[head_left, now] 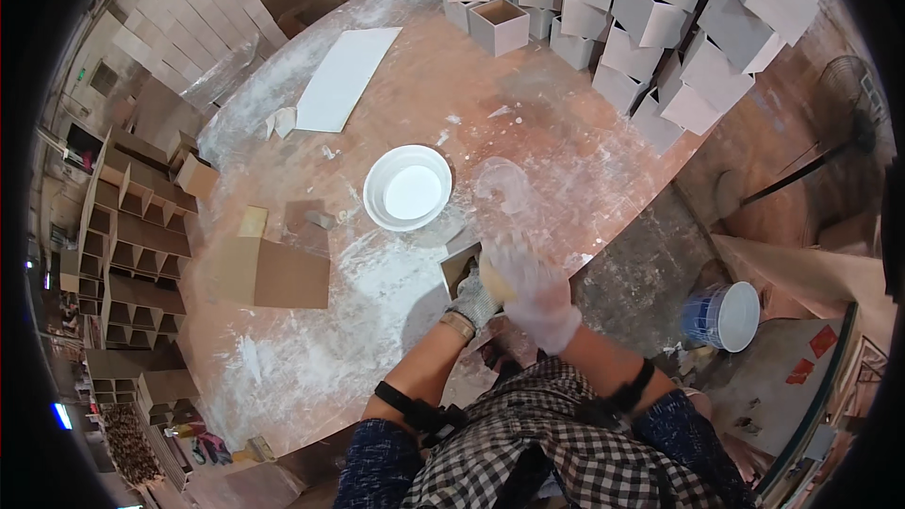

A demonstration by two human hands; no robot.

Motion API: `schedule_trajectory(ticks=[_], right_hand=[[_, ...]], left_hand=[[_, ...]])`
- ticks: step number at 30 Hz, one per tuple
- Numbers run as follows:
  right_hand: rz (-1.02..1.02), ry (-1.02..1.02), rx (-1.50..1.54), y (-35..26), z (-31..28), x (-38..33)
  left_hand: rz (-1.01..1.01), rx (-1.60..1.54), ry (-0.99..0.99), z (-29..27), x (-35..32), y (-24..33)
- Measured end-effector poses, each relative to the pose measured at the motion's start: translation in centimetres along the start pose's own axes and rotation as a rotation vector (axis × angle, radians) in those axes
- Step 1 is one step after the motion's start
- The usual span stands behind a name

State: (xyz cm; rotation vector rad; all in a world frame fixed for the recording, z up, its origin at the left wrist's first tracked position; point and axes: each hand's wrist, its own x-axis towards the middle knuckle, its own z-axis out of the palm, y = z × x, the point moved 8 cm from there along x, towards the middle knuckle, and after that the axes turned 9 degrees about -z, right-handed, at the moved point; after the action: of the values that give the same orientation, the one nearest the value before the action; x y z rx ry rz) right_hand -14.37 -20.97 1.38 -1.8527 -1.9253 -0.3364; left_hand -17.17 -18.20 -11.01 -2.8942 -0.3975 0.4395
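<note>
My left hand (474,303), in a grey knit glove, reaches into the open side of a small box (451,273) and grips it; its fingertips are hidden inside. Over the box's right side is my right hand (539,294), in a whitish translucent glove and smeared by motion. It holds a pale yellow pad (494,279), perhaps a sponge, against or close to the box. Just beyond my hands stands a white round basin (408,188) with white liquid or paste in it.
White boxes (641,24) stand stacked at the far right of the powder-streaked table (443,127). A white board (347,78) lies at the back, a brown box (290,273) to the left. Brown boxes (141,264) are piled beyond the left edge. A bucket (721,316) sits right, below the table.
</note>
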Motion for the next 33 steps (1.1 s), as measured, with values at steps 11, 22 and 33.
schedule_trajectory(ticks=[11,22,33], right_hand=[[-0.090,-0.105,-0.177,-3.9,-1.9,-5.9],[0.231,-0.146,0.274,6.3,1.1,-0.1],[0.205,-0.190,0.034,0.3,0.4,-8.7]], left_hand=[[-0.175,-1.023,0.123,6.8,-1.1,-3.4],[-0.116,-0.757,0.361,9.3,-1.1,-3.8],[-0.139,-0.966,-0.048,8.6,-2.0,-4.0]])
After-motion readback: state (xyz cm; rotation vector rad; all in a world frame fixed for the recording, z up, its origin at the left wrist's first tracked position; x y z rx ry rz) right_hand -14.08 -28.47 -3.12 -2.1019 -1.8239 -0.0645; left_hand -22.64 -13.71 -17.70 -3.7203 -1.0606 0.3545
